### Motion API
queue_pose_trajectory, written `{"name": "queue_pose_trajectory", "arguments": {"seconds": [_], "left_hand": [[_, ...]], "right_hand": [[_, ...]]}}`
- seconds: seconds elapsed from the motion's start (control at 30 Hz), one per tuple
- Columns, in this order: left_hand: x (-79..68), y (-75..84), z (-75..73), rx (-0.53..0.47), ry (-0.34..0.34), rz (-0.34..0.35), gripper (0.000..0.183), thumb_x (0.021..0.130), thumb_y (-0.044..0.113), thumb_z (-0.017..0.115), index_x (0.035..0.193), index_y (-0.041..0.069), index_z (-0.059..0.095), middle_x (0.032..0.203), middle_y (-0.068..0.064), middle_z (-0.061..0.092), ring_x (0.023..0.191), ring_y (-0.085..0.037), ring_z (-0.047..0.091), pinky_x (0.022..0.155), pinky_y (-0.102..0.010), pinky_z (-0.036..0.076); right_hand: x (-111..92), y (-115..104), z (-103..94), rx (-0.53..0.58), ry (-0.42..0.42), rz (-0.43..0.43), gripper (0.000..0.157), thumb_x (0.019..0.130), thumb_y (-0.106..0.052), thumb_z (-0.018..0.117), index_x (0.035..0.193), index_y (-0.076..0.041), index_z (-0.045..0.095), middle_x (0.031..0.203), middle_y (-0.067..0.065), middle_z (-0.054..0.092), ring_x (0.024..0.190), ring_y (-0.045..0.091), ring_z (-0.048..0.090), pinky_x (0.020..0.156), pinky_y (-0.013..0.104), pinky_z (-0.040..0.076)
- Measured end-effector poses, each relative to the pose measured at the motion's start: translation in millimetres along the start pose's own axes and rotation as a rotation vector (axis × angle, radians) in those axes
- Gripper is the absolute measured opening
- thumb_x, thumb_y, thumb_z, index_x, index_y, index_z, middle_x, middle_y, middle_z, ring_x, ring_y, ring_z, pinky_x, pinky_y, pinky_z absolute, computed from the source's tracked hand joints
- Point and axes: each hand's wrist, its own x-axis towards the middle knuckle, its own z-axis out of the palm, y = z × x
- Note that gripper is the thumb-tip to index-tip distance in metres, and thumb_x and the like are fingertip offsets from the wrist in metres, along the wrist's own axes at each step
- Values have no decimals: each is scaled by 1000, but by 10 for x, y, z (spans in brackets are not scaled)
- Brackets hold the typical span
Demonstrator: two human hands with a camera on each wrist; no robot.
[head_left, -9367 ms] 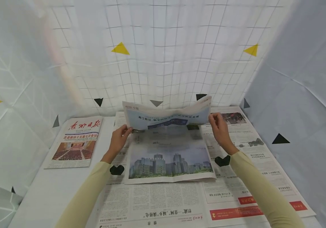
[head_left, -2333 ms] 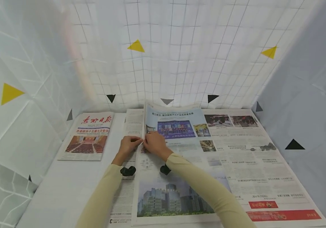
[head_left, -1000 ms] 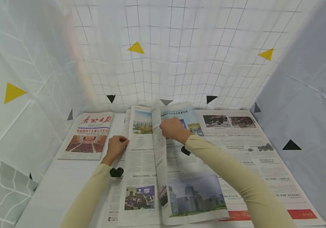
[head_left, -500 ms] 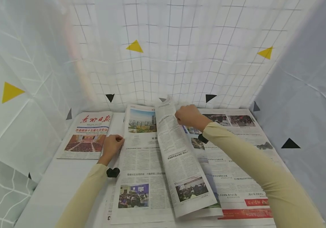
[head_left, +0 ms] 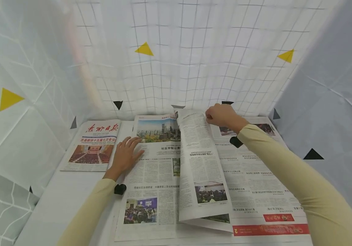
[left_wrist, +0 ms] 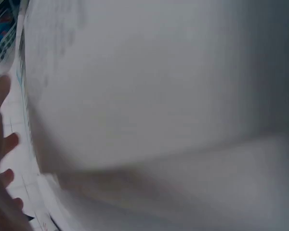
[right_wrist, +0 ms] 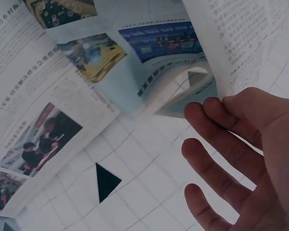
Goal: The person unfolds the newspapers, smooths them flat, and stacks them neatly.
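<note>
A newspaper (head_left: 151,171) lies opened out on a larger spread of newspaper, its upper sheet lifted and curling over to the right. My right hand (head_left: 222,115) pinches the edge of that newspaper sheet (head_left: 198,150) near its top right between thumb and fingertips. In the right wrist view the pinch shows at the sheet's edge, with the other fingers (right_wrist: 214,173) spread loose; the sheet's blue underside with photos faces that camera. My left hand (head_left: 126,155) rests with fingers spread on the left margin of the opened page. Its fingers show at the left of the left wrist view.
A folded newspaper (head_left: 91,145) with a red masthead lies at the left on the white table (head_left: 71,191). The spread newspaper sheets (head_left: 265,177) extend right beneath the work. A white gridded backdrop (head_left: 194,51) rises behind, with a grey side wall (head_left: 342,102) at the right.
The right hand has carried the sheet's edge from the left over to the right, uncovering an inner page. The left hand has stopped pinching the left edge and spread its fingers on the page.
</note>
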Motion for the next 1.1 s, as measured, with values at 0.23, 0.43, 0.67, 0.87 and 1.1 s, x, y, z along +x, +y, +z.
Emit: {"name": "queue_pose_trajectory", "arguments": {"seconds": [0.23,0.43,0.67,0.87,1.1], "left_hand": [[-48,18,24,7,-222,15,83,95,57,65,162,21,34,169,-7,34,161,-44,12,124,-73,9],[-34,-12,-47,27,-239,2,84,95,57,65,163,21,32,170,-9,33,161,-47,8,123,-75,6],[-39,-67,-83,17,-270,-38,86,94,58,64,164,21,30,171,-14,28,161,-48,1,123,-76,0],[-56,-179,-56,28,-216,-61,91,91,64,64,164,22,29,172,-20,19,159,-51,-4,122,-76,-6],[-74,-270,-54,51,-172,-106,99,86,71,65,164,22,29,174,-19,10,159,-52,-7,120,-79,-7]], "right_hand": [[-124,268,-5,-46,41,12,19,100,-19,61,87,-10,70,97,9,72,83,27,62,77,50,51],[-249,574,44,-43,26,69,20,99,-20,60,88,-10,73,95,10,72,86,31,64,83,57,49],[-474,929,91,-76,22,82,20,99,-22,63,88,-8,73,90,11,71,80,31,64,72,54,48],[-671,1233,158,-101,-12,129,20,98,-21,62,90,-7,73,89,13,71,81,32,64,72,55,47],[-924,1622,163,-61,-35,217,22,98,-22,60,91,-6,73,88,14,71,80,34,62,72,60,48]]}}
